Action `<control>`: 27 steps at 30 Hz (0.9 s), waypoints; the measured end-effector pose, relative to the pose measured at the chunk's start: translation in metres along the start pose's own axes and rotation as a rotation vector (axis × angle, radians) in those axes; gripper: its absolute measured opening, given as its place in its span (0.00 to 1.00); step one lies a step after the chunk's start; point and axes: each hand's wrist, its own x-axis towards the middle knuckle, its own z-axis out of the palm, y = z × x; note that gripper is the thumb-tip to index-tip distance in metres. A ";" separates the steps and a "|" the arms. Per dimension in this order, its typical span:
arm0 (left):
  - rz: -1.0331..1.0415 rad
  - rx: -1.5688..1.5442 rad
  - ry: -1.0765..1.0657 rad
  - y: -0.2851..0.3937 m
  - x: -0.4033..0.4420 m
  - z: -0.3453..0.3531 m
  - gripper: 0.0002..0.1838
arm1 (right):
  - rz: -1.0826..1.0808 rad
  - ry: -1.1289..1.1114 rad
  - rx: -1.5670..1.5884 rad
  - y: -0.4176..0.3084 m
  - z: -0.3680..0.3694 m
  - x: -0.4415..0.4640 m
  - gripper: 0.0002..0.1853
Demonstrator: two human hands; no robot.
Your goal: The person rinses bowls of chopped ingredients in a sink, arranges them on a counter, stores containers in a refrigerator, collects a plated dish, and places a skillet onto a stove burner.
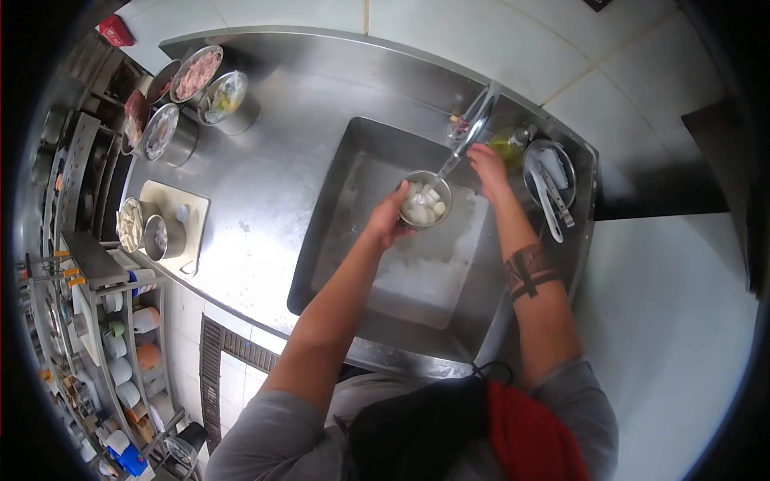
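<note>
My left hand grips the side of a small round metal bowl, holding it over the sink. In the bowl lie white rounded pieces that look like peeled onion or garlic; their exact kind is unclear. A stream of water runs into it from the chrome faucet. Beside the spout, my right hand is raised with its fingers stretched out and nothing in it. Whether its fingertips touch the faucet I cannot tell.
Metal pots with raw meat and other food stand at the back left. A cutting board bears two more containers. At the sink's right are a bowl with white-handled utensils and a yellow-green bottle. Shelves of dishes fill the lower left.
</note>
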 end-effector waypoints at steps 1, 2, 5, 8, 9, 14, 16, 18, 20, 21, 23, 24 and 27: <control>0.001 -0.003 0.005 0.002 -0.002 0.000 0.33 | 0.061 0.002 0.087 0.004 0.002 0.009 0.14; 0.010 0.009 0.001 0.004 -0.005 -0.001 0.33 | 0.062 -0.006 0.086 0.002 0.004 0.014 0.14; 0.029 0.025 0.020 0.010 -0.017 -0.005 0.32 | 0.103 -0.066 0.262 -0.013 0.007 0.023 0.12; 0.042 0.039 0.053 0.016 -0.032 -0.014 0.33 | 0.185 0.086 0.201 -0.044 0.001 0.018 0.11; 0.042 0.052 0.060 0.017 -0.036 -0.017 0.35 | 0.164 0.073 0.257 -0.041 -0.003 0.011 0.10; 0.101 0.052 0.136 0.015 -0.044 -0.033 0.38 | -0.233 0.085 0.033 -0.018 0.021 -0.071 0.05; 0.101 0.037 0.142 0.016 -0.050 -0.039 0.40 | -0.352 0.035 -0.099 -0.015 0.038 -0.107 0.05; 0.104 0.048 0.153 0.020 -0.059 -0.041 0.40 | -0.635 -0.053 -0.210 -0.030 0.059 -0.141 0.09; 0.130 0.055 0.169 0.019 -0.065 -0.040 0.40 | -0.627 0.005 -0.246 -0.029 0.066 -0.145 0.12; 0.156 0.057 0.190 0.018 -0.068 -0.040 0.40 | -0.617 0.056 -0.281 -0.029 0.066 -0.144 0.15; 0.165 0.080 0.189 0.016 -0.072 -0.044 0.40 | -0.515 0.136 -0.363 -0.029 0.063 -0.134 0.18; 0.170 0.096 0.196 0.015 -0.076 -0.048 0.41 | -0.408 0.204 -0.444 -0.031 0.061 -0.127 0.21; 0.155 0.084 0.208 0.009 -0.093 -0.061 0.41 | -0.764 0.436 -0.888 -0.041 0.046 -0.100 0.30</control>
